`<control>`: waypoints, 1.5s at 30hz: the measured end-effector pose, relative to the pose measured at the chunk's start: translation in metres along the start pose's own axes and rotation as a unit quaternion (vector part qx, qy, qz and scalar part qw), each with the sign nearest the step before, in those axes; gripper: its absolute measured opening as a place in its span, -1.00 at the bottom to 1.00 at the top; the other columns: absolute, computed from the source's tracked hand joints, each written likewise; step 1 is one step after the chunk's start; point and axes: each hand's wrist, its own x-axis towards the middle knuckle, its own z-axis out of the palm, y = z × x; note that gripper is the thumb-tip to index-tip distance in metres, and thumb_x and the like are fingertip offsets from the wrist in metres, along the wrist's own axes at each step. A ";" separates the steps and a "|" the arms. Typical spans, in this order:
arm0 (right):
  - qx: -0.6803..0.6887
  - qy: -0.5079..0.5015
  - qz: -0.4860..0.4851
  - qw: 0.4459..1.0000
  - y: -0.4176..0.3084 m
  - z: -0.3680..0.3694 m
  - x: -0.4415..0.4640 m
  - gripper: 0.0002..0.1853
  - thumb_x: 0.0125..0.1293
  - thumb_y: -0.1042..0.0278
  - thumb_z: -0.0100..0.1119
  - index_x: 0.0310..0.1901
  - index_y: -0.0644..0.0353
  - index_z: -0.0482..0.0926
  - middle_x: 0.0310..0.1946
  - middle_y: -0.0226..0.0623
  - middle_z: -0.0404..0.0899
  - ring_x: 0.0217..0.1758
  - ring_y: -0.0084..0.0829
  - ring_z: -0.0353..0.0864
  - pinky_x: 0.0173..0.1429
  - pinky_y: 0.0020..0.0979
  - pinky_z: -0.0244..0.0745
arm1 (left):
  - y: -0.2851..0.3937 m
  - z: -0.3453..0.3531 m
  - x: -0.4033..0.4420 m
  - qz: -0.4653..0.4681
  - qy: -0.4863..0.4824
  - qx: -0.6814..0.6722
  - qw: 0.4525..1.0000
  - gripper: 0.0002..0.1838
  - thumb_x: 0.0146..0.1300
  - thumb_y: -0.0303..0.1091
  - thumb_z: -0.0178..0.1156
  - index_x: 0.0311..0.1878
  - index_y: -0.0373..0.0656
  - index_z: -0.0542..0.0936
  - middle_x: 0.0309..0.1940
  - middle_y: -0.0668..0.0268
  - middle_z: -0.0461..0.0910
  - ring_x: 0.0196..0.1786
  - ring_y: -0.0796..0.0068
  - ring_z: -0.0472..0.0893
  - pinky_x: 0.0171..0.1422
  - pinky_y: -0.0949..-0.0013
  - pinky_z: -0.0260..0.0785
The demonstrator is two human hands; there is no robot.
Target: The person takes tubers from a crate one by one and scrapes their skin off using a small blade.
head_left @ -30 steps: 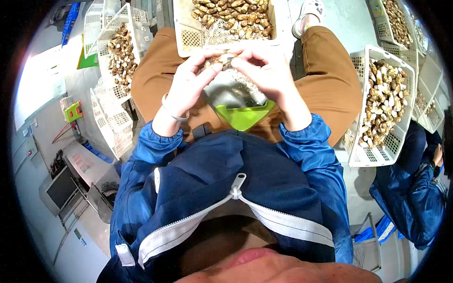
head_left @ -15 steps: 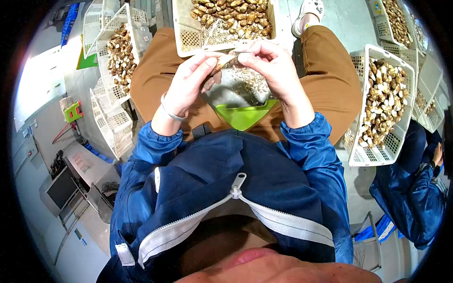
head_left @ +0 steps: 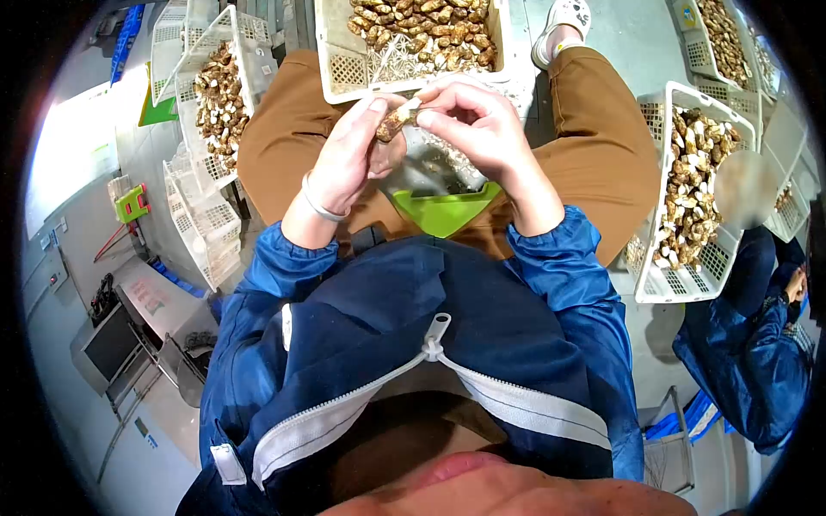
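Head view: hands (head_left: 342, 159) hold an oblong, mottled brown piece (head_left: 393, 125) (pale-tipped).

We're in what looks like a produce sorting or packing workshop, with a white plastic crate (head_left: 344, 77) of brown-and-white pieces in front and another loaded crate (head_left: 701, 288) over on the right. More crates (head_left: 202, 232) stand along the left, a co-worker in a blue jacket (head_left: 748, 353) sits at the right edge, and there's plain grey floor (head_left: 637, 43) underneath.
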 end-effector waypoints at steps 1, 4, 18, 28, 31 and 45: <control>0.071 0.015 0.033 0.997 -0.001 0.001 0.002 -0.91 0.25 0.45 0.37 -0.34 0.25 0.67 -0.15 -0.38 0.68 -0.21 -0.63 0.56 -0.07 -0.54 0.49 | 0.002 0.001 -0.002 -0.027 -0.004 -0.040 0.999 -0.60 0.60 -0.03 -0.17 0.12 -0.14 0.48 -0.59 0.40 0.42 -0.67 0.72 0.18 -0.59 0.61 0.03; 0.074 0.028 0.108 0.991 -0.012 -0.003 -0.001 -0.94 0.25 0.44 0.35 -0.34 0.22 0.69 -0.18 -0.42 0.66 -0.21 -0.61 0.57 -0.10 -0.53 0.50 | 0.004 0.001 -0.004 -0.079 0.007 -0.124 0.989 -0.61 0.61 -0.05 -0.20 0.07 -0.14 0.48 -0.65 0.44 0.36 -0.69 0.71 0.17 -0.61 0.61 0.03; -0.206 -0.037 0.051 0.976 0.039 -0.020 -0.003 -0.79 0.23 0.21 0.22 -0.31 0.19 0.63 -0.46 -0.11 0.63 -0.38 -0.20 0.65 -0.22 -0.27 0.55 | 0.055 -0.231 -0.019 0.201 0.366 -0.338 0.844 -0.42 0.51 0.08 -0.11 0.21 -0.29 0.47 -0.06 0.11 0.59 -0.22 0.28 0.49 -0.07 0.32 0.41; -0.383 0.018 0.119 0.916 0.065 -0.028 0.000 -0.83 0.20 0.27 0.24 -0.27 0.16 0.54 -0.42 -0.08 0.63 -0.29 0.02 0.64 -0.20 -0.04 0.51 | -0.132 -0.201 0.348 -0.041 0.089 0.528 0.844 -0.40 0.20 -0.11 0.29 0.23 -0.29 0.52 0.08 -0.17 0.62 0.06 -0.08 0.65 0.19 0.11 0.47; -0.347 0.016 0.140 0.927 0.047 -0.033 0.006 -0.83 0.16 0.30 0.26 -0.38 0.19 0.52 -0.46 -0.07 0.60 -0.34 0.00 0.61 -0.26 -0.08 0.47 | -0.125 -0.148 0.346 -0.069 0.177 0.651 0.735 -0.41 0.14 -0.12 0.30 0.12 -0.41 0.57 0.10 -0.22 0.58 0.19 -0.08 0.60 0.33 0.13 0.42; -0.256 0.084 0.133 0.954 0.046 -0.022 0.006 -0.75 0.29 0.25 0.32 -0.38 0.28 0.59 -0.56 -0.26 0.55 -0.47 -0.53 0.48 -0.33 -0.35 0.42 | -0.049 -0.116 0.211 -0.054 0.075 0.089 0.992 -0.66 0.36 -0.27 0.14 0.17 -0.10 0.52 -0.46 0.32 0.51 -0.60 0.51 0.50 -0.65 0.46 0.24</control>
